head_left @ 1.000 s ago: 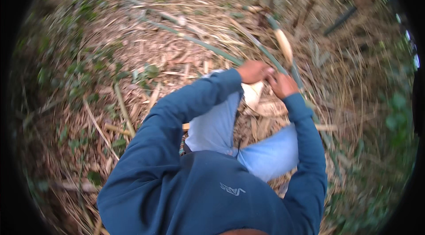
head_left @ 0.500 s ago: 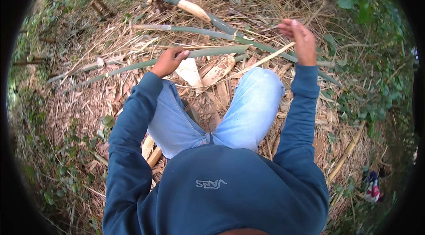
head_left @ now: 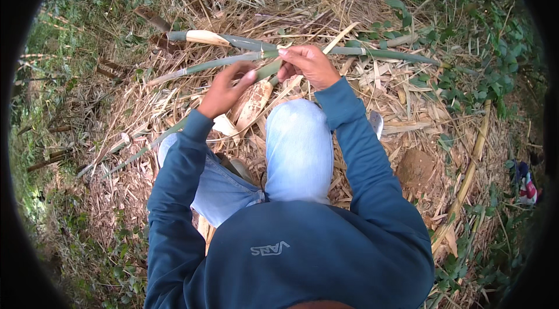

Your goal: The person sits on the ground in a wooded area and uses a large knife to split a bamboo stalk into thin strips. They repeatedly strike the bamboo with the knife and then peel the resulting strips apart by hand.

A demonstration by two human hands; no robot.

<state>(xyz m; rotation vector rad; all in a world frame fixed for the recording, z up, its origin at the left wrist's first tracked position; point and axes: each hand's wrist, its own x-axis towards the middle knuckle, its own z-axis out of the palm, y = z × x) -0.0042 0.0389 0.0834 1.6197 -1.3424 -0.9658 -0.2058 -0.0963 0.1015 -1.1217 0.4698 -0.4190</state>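
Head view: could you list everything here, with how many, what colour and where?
near stalk: one, green, lower left to centre
far stalks: at least two, green, upper centre
strip: one, pale yellow, upper centre-right
chip: one, whitish, left of centre
stubs: several, brown, upper left
pole: one, yellowish, right
bundle: one, red, white and dark, far right
leaves: many, green, around the edges
jeans: one pair, light blue, centre
sweater: one, dark blue, bottom
hands: two, bare, left and right at the near stalk

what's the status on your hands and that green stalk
Left hand at green stalk. Right hand at its end. Another stalk lies just beyond.
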